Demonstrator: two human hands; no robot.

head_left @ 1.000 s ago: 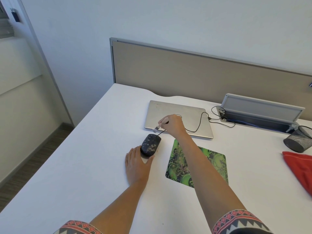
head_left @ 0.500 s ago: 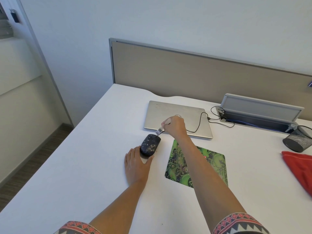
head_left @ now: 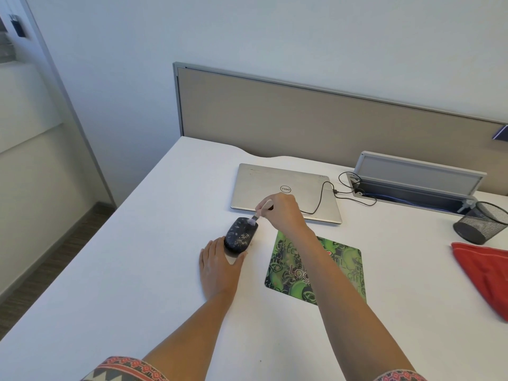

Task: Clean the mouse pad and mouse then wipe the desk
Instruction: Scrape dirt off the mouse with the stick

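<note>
A dark patterned mouse (head_left: 241,237) lies on the white desk (head_left: 137,270), left of a green mouse pad (head_left: 343,268). My left hand (head_left: 220,268) lies flat on the desk with straight fingers touching the mouse's near end. My right hand (head_left: 283,211) grips a small brush (head_left: 258,214) whose pale bristles touch the far end of the mouse. My right forearm crosses over the mouse pad and hides its middle.
A closed silver laptop (head_left: 275,188) lies behind the mouse, with a black cable (head_left: 321,196) running to an open cable tray (head_left: 412,185). A black mesh cup (head_left: 479,222) and a red cloth (head_left: 486,273) sit at the right. A beige partition (head_left: 302,119) backs the desk.
My right hand has brought the brush down and nearer, from above the laptop's front edge onto the mouse's far end. My left hand stays in place.
</note>
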